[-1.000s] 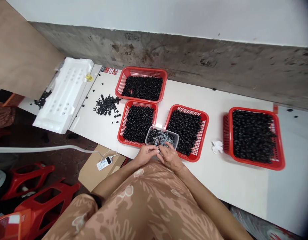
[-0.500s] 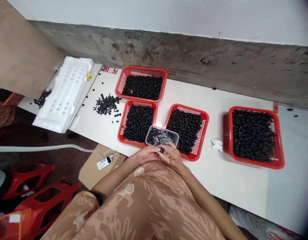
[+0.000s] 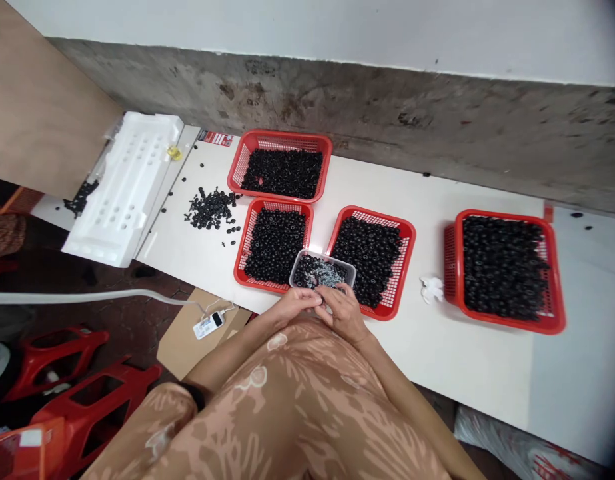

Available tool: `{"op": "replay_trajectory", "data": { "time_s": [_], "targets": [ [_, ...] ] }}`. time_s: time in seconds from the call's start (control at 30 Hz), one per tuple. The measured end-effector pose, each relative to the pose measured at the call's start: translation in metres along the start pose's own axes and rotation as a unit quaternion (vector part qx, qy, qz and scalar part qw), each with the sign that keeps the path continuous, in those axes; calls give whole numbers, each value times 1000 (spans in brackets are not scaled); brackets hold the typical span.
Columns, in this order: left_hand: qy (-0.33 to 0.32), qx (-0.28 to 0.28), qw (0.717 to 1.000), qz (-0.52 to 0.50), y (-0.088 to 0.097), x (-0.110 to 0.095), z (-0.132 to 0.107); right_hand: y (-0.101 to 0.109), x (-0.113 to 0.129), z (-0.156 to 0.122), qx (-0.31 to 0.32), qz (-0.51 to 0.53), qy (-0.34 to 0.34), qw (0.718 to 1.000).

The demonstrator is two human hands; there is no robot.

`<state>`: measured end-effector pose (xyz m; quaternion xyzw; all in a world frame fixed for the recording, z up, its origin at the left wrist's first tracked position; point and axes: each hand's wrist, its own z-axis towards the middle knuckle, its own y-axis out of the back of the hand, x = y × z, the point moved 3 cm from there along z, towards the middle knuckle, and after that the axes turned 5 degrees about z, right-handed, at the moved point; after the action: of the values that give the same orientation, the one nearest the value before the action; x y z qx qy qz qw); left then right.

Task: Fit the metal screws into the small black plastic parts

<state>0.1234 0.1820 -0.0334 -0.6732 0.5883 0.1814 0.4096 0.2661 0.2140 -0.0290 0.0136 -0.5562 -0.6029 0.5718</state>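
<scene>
My left hand (image 3: 296,307) and my right hand (image 3: 343,313) meet just in front of a small clear plastic tub (image 3: 322,255). Their fingers pinch a small part, too small to make out. The tub rests across the rims of two red mesh baskets and holds black rings mixed with silvery metal pieces (image 3: 318,272). Both of those baskets (image 3: 274,275) (image 3: 394,277) are heaped with black rings, as are two others (image 3: 280,136) (image 3: 507,215). A loose heap of black rings (image 3: 212,208) lies on the white table (image 3: 462,367).
A white foam tray (image 3: 122,193) lies at the table's left end, with a yellow item (image 3: 174,153) beside it. A crumpled tissue (image 3: 432,289) sits by the right basket. A concrete wall (image 3: 387,107) runs behind. Red plastic stools (image 3: 57,363) and a cardboard box (image 3: 197,337) are below left.
My hands have shifted slightly and stay close together at the tub's front edge. The whole view has drifted a little; the tub and baskets have not visibly moved.
</scene>
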Motion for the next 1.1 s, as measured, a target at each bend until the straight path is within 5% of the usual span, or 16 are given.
{"op": "replay_trajectory", "data": {
  "time_s": [0.17,0.37,0.73,1.1],
  "targets": [
    [-65,-46,994,78,-2,-9,2,-7,-2,-2,2,-33,-14,999],
    [-51,-63,994,72,-4,-1,7,-13,-2,-8,-1,-36,11,999],
    [-54,-9,997,47,-9,-9,3,-8,-7,-9,-47,48,-37,997],
    [-68,-41,995,68,-6,-11,1,4,0,-5,-21,103,-65,992]
  ]
}}
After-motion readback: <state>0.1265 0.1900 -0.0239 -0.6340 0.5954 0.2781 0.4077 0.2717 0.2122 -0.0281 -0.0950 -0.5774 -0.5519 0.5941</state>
